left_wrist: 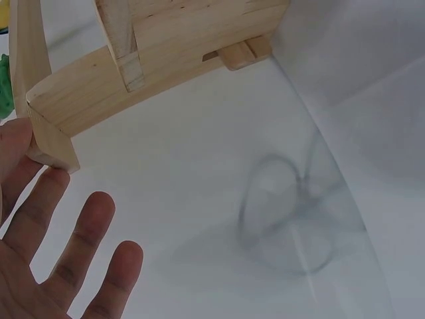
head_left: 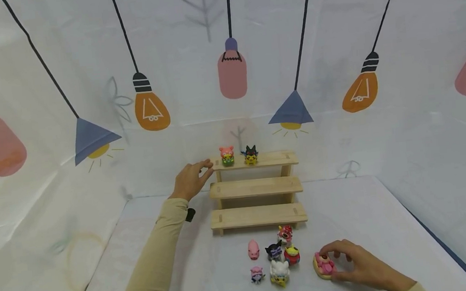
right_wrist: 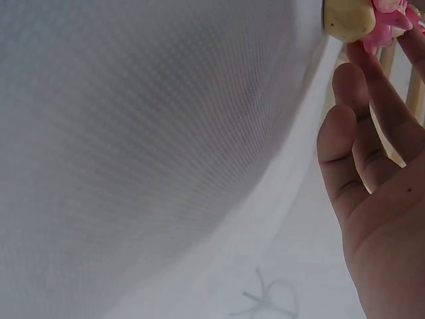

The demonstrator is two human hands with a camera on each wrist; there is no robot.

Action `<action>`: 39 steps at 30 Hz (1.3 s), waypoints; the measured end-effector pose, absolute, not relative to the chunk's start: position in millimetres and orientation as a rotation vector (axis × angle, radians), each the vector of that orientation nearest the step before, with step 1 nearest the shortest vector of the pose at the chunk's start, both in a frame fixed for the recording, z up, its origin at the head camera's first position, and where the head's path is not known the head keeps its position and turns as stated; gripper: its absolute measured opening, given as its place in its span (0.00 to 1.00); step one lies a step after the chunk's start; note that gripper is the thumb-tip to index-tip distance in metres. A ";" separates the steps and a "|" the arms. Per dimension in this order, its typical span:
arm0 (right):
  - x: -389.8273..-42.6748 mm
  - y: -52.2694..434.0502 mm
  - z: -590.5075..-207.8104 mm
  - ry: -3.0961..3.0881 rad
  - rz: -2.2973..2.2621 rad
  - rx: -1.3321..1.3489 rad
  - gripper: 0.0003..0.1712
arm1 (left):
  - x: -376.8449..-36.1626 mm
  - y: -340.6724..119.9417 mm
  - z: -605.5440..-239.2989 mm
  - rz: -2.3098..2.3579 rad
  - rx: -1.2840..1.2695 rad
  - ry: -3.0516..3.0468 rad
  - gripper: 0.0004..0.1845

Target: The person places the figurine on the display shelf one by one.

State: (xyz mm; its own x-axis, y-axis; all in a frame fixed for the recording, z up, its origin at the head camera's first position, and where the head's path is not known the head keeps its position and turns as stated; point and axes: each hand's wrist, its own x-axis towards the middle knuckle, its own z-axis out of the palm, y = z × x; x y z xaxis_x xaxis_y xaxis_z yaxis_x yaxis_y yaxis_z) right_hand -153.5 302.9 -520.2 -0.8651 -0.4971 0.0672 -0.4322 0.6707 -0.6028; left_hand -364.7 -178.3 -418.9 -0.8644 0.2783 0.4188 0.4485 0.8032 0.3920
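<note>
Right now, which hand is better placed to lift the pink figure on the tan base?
Right. The right hand already curls round the pink figure on the table. The left hand rests far off, at the wooden shelf.

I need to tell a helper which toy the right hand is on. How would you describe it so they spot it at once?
Start at the three-step pale wooden stand and drop to the cluster of small toy figures in front of it. The pink figure on a flat tan base sits farthest right, apart from the cluster, with the right hand curled around it.
</note>
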 end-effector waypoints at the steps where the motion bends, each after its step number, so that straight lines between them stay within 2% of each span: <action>1: -153.5 302.9 -520.1 2.777 -0.959 -0.775 0.27 | -364.8 -178.3 -419.1 -0.699 -0.552 -2.646 0.17; 23: -167.6 298.6 -515.9 2.886 -0.989 -0.856 0.25 | -363.1 -176.6 -421.5 -0.673 -0.539 -2.623 0.17; 39: -190.9 297.1 -486.3 3.063 -1.086 -0.982 0.26 | -363.4 -176.2 -419.4 -0.679 -0.535 -2.629 0.17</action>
State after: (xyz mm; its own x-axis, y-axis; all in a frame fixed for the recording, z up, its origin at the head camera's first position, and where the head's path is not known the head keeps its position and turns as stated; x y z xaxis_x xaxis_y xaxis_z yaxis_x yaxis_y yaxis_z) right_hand -190.9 297.1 -486.3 -0.8034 -0.4334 0.4084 -0.5938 0.6341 -0.4952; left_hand -363.4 -176.2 -419.4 -0.8589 0.2647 0.4385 0.4440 0.8116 0.3797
